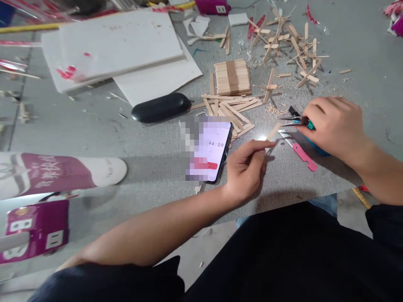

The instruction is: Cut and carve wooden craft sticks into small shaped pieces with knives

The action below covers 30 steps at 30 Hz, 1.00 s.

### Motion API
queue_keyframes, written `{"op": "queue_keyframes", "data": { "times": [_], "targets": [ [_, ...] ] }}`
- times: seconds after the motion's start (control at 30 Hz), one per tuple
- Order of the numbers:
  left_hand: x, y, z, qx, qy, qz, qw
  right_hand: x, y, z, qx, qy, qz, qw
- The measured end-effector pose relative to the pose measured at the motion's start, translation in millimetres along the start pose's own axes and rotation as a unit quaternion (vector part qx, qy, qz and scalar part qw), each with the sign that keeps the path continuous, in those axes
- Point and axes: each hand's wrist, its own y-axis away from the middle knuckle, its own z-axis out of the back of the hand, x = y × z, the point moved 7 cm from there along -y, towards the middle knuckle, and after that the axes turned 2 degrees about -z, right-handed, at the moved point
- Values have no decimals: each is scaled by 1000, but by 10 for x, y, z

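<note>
In the head view, my left hand (247, 167) is closed with its index finger stretched along a short wooden craft stick (273, 132), whose lower end is hidden behind that finger. My right hand (333, 121) is wrapped round needle-nose pliers (296, 121) with teal on the handle. The plier jaws are parted and their tips come close to the upper end of the stick. On the table below the pliers lies a pink craft knife (304, 156) with its blade out. A dark-tipped object (293, 111) and something blue show partly beside my right hand.
A lit phone (210, 151) lies left of my left hand. Behind it are loose craft sticks (233, 109), a bundled stack (241, 77) and several crossed-stick pieces (292, 46). A black case (160, 107), white foam boards (119, 46) and a white-and-maroon bottle (59, 176) occupy the left.
</note>
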Motion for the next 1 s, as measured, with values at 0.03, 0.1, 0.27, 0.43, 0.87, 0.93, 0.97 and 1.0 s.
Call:
{"op": "queue_keyframes", "data": {
  "times": [0.03,0.1,0.27,0.43,0.87,0.93,0.97,1.0],
  "targets": [
    [-11,-12,7,3,-26,-12,1000,25,9,2,-3,-3,9,1000],
    [0,-37,3,17,-64,-21,998,63,23,7,-7,-6,21,1000],
    [86,-70,-52,67,-128,-8,990,104,29,12,5,-14,24,1000],
    [158,-81,-18,19,-76,18,997,39,-4,-18,-1,-31,9,999],
    [107,-40,17,-51,35,13,998,421,349,-114,-56,-687,25,724],
    [93,-39,26,-54,25,23,998,523,407,-189,-59,-683,69,725],
    [85,-38,29,-56,23,26,998,556,427,-226,-63,-675,90,730],
    [76,-39,29,-58,24,29,998,574,439,-261,-67,-667,107,734]
  ]
}}
